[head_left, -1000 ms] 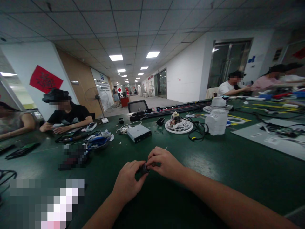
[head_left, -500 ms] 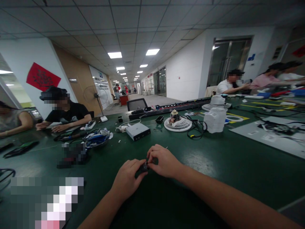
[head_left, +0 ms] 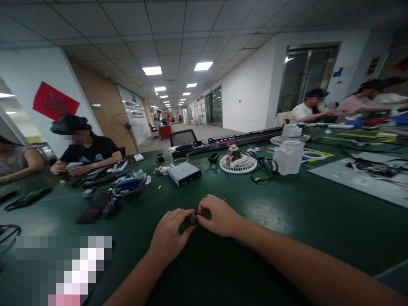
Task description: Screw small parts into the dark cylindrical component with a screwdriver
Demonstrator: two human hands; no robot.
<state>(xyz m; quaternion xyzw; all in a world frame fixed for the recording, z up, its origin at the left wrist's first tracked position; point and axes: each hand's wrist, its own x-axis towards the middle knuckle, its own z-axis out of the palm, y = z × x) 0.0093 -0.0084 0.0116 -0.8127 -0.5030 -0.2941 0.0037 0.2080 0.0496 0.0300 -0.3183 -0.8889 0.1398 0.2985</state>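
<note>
Both my hands meet over the green table, low in the middle of the view. My left hand has its fingers curled around a small dark cylindrical part. My right hand pinches the same part from the right, fingers pressed together on its end. Most of the part is hidden between the fingers, so I cannot make out what it is.
A grey flat box lies ahead, beside a white fan grille with a motor and a white fan housing. A bundle of blue and white items lies at the left. Other people sit at the left and far right.
My hands have stayed together on the small part, with only slight finger shifts. The view has tilted a little upward.
</note>
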